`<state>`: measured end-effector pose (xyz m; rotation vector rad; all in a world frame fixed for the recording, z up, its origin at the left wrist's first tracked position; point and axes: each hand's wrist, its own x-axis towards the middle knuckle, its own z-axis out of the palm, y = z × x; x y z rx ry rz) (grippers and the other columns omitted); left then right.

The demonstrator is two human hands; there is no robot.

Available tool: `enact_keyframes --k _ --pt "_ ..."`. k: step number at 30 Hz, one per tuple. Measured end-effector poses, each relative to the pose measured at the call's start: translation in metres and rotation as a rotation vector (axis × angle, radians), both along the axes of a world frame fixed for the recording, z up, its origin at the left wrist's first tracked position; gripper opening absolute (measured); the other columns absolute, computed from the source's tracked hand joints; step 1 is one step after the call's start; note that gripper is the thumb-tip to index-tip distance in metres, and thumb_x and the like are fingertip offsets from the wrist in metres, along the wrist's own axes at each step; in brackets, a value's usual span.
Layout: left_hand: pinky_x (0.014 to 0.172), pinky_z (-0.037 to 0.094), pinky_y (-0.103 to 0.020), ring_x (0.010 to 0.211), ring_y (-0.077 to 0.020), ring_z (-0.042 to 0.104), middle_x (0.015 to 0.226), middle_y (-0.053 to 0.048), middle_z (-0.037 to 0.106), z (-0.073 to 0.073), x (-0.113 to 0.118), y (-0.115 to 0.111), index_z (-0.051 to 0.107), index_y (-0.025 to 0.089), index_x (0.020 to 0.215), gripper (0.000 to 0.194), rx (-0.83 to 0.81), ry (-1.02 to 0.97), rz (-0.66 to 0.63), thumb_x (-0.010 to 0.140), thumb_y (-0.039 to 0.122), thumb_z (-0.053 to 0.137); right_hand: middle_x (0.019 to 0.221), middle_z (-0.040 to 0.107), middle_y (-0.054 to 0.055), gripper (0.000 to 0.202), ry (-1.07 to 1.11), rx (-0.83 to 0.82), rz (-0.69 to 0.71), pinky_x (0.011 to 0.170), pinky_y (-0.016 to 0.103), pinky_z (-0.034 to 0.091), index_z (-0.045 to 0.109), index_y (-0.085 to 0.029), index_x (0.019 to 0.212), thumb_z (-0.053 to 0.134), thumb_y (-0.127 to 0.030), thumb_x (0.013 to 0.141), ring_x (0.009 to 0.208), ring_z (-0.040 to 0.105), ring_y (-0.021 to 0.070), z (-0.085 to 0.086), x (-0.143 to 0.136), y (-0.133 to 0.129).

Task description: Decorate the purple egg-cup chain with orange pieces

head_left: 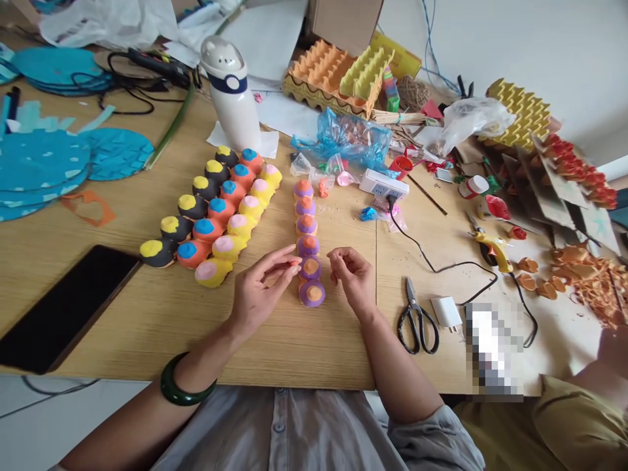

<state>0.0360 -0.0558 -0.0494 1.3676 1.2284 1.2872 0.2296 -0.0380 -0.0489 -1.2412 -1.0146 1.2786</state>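
My left hand (pixel 258 288) pinches a small orange-red piece (pixel 294 263) between thumb and fingertips, just left of a row of purple cups with orange tops (pixel 312 293). To the right of that row, my right hand (pixel 352 275) has its thumb and fingers pressed together; anything between them is too small to make out. Further left stand three slanting rows of painted cups: black with yellow tops (pixel 175 229), orange with blue tops (pixel 192 254) and yellow with pink tops (pixel 228 247).
Black scissors (pixel 417 324), a white charger (pixel 446 313) and a power strip (pixel 384 184) with its cable lie at right. A black tablet (pixel 69 304) is at left, a white bottle (pixel 233 98) behind. Another person's hand (pixel 613 350) shows at far right.
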Motion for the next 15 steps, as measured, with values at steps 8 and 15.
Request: enact_keyframes --k 8,15 --pt "0.107 0.059 -0.039 0.116 -0.0229 0.075 0.127 -0.004 0.077 0.003 0.011 0.008 0.071 0.028 0.134 0.035 0.308 0.345 -0.102 0.100 0.025 0.060 0.066 0.058 -0.002 0.039 -0.024 -0.037 0.057 0.045 0.024 0.035 0.072 -0.020 0.085 0.074 -0.059 0.086 0.050 0.045 0.0093 0.006 -0.002 -0.003" --pt "0.106 0.060 -0.037 0.118 -0.0224 0.074 0.131 -0.004 0.074 -0.011 0.010 0.014 0.069 0.027 0.137 0.039 0.407 0.495 -0.130 0.101 0.020 0.055 0.063 0.056 -0.003 0.041 -0.040 -0.041 0.030 0.045 0.025 0.035 0.072 -0.020 0.085 0.074 -0.061 0.085 0.049 0.044 0.0097 0.001 -0.001 0.000"
